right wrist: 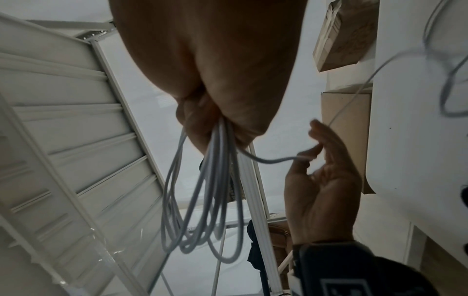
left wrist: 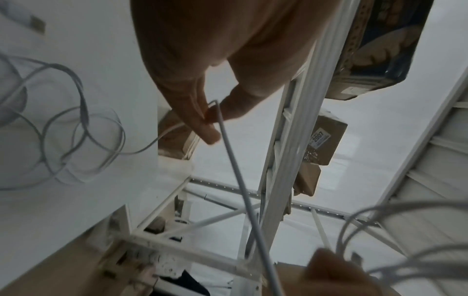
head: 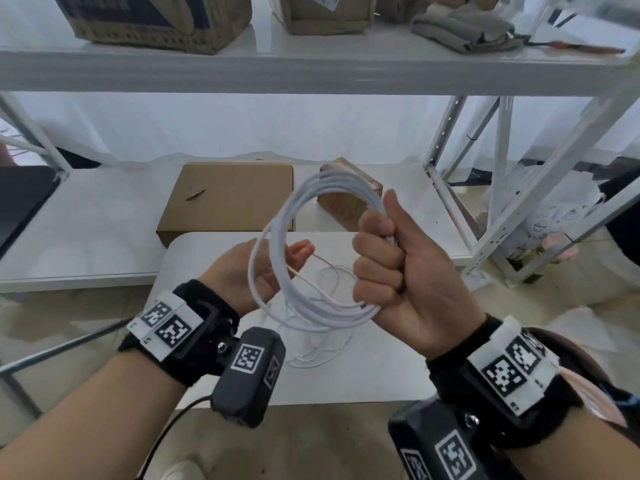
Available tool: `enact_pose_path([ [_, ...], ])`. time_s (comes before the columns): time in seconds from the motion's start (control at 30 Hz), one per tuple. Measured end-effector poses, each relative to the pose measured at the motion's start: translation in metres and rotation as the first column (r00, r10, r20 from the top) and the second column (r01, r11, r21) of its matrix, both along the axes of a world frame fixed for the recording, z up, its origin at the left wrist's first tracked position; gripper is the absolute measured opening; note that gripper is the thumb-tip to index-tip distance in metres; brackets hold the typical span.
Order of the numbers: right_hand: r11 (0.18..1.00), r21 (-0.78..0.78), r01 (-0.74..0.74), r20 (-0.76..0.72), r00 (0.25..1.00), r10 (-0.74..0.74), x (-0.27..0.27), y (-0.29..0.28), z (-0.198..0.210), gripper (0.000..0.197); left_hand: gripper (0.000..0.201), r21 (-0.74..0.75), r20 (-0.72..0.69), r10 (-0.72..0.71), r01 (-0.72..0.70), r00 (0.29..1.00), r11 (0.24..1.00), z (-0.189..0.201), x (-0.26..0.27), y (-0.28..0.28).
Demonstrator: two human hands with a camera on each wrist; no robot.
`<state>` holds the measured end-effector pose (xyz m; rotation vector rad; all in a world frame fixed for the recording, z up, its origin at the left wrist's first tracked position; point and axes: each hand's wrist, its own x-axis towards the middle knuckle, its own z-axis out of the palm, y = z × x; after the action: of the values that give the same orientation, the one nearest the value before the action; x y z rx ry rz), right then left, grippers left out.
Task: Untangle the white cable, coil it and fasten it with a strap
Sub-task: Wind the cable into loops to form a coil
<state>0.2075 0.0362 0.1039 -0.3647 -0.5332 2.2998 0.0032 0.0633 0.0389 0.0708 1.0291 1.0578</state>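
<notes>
My right hand (head: 388, 268) is a fist round one side of a coil of white cable (head: 273, 223), held upright above the white table (head: 381, 375). Several loops hang from that fist (right wrist: 217, 112) as the coil (right wrist: 202, 200) in the right wrist view. A single strand (right wrist: 273, 160) runs from the fist to my left hand (head: 298, 254), which pinches it between thumb and fingertips (left wrist: 210, 118). From there the strand (left wrist: 238, 172) drops to loose, tangled cable (head: 322, 344) lying on the table under the coil.
Behind the table a flat cardboard box (head: 228, 199) and a small brown box (head: 349, 199) lie on a low white shelf. White metal racking (head: 311, 71) above carries cartons and a grey cloth (head: 464, 29). Its uprights (head: 446, 161) stand to the right.
</notes>
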Motion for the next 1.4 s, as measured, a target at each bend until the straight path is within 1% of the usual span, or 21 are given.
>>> enact_pose_path([
  [0.03,1.0,0.012,-0.014,0.006,1.0,0.014,0.004,-0.001,-0.001,0.041,0.033,-0.002,-0.035,0.042,-0.042,0.998,0.999,-0.002,-0.005,-0.001],
  [0.1,0.997,0.046,-0.06,-0.006,0.998,0.06,0.011,-0.002,0.0,0.04,0.033,0.017,-0.166,0.09,-0.088,0.982,0.996,-0.003,-0.01,-0.001],
  [0.17,0.993,0.083,-0.083,-0.012,0.996,0.084,0.017,-0.003,0.003,0.039,0.027,0.069,-0.265,0.083,-0.067,0.961,0.995,0.005,-0.006,-0.006],
  [0.2,0.992,0.104,-0.069,0.025,0.997,0.067,0.018,-0.004,0.005,0.039,0.022,0.106,-0.318,0.054,-0.021,0.947,0.994,0.011,-0.004,-0.009],
  [0.23,0.991,0.128,-0.042,0.095,0.995,0.03,0.019,-0.003,0.007,0.041,0.021,0.153,-0.385,0.025,0.037,0.922,0.987,0.019,-0.001,-0.012],
  [0.3,0.979,0.205,0.005,0.266,0.962,-0.06,0.02,-0.001,0.008,0.043,0.023,0.271,-0.456,-0.011,0.15,0.89,0.951,0.035,0.004,-0.019],
  [0.4,0.953,0.302,0.003,0.421,0.897,-0.136,0.017,0.005,0.003,0.042,0.028,0.432,-0.471,-0.001,0.231,0.882,0.872,0.054,0.009,-0.023],
  [0.5,0.933,0.357,-0.041,0.473,0.869,-0.142,0.011,0.011,-0.006,0.042,0.026,0.513,-0.484,0.045,0.241,0.874,0.824,0.061,0.014,-0.028],
  [0.6,0.893,0.443,-0.081,0.506,0.845,-0.174,0.004,0.017,-0.016,0.045,0.024,0.552,-0.455,0.044,0.243,0.889,0.798,0.062,0.016,-0.032],
  [0.67,0.846,0.527,-0.08,0.534,0.806,-0.257,0.0,0.021,-0.023,0.044,0.022,0.554,-0.435,0.028,0.243,0.9,0.797,0.062,0.015,-0.031],
  [0.77,0.784,0.617,-0.072,0.566,0.732,-0.378,-0.003,0.025,-0.03,0.029,0.025,0.536,-0.466,-0.015,0.296,0.884,0.791,0.063,0.013,-0.032],
  [0.8,0.773,0.63,-0.079,0.576,0.715,-0.396,-0.003,0.027,-0.031,0.035,0.026,0.526,-0.503,-0.016,0.321,0.864,0.788,0.063,0.014,-0.032],
  [0.87,0.747,0.653,-0.125,0.582,0.714,-0.389,-0.003,0.029,-0.033,0.049,0.027,0.508,-0.6,0.0,0.38,0.8,0.773,0.061,0.014,-0.033],
  [0.93,0.712,0.68,-0.175,0.571,0.735,-0.364,-0.005,0.029,-0.033,0.045,0.025,0.505,-0.669,0.025,0.43,0.742,0.748,0.058,0.016,-0.035],
  [1.03,0.727,0.669,-0.155,0.569,0.735,-0.368,-0.005,0.031,-0.036,0.034,0.019,0.538,-0.72,0.099,0.462,0.687,0.705,0.058,0.016,-0.037],
  [1.1,0.747,0.653,-0.127,0.576,0.723,-0.381,-0.004,0.031,-0.039,0.028,0.023,0.544,-0.766,0.14,0.517,0.627,0.661,0.058,0.014,-0.039],
  [1.17,0.779,0.62,-0.091,0.608,0.683,-0.404,-0.004,0.032,-0.04,0.023,0.031,0.492,-0.834,0.139,0.606,0.534,0.625,0.056,0.015,-0.04],
  [1.2,0.792,0.606,-0.076,0.63,0.654,-0.419,-0.004,0.032,-0.04,0.022,0.03,0.46,-0.862,0.142,0.634,0.486,0.621,0.053,0.016,-0.039],
  [1.23,0.798,0.599,-0.069,0.647,0.628,-0.432,-0.004,0.033,-0.041,0.021,0.027,0.444,-0.875,0.148,0.644,0.46,0.624,0.051,0.018,-0.039],
  [1.33,0.78,0.62,-0.088,0.67,0.577,-0.467,-0.005,0.032,-0.044,0.021,0.015,0.453,-0.861,0.143,0.609,0.488,0.651,0.049,0.022,-0.038],
  [1.4,0.762,0.639,-0.105,0.68,0.542,-0.495,-0.006,0.03,-0.043,0.022,0.01,0.483,-0.85,0.181,0.597,0.494,0.641,0.05,0.024,-0.038],
])
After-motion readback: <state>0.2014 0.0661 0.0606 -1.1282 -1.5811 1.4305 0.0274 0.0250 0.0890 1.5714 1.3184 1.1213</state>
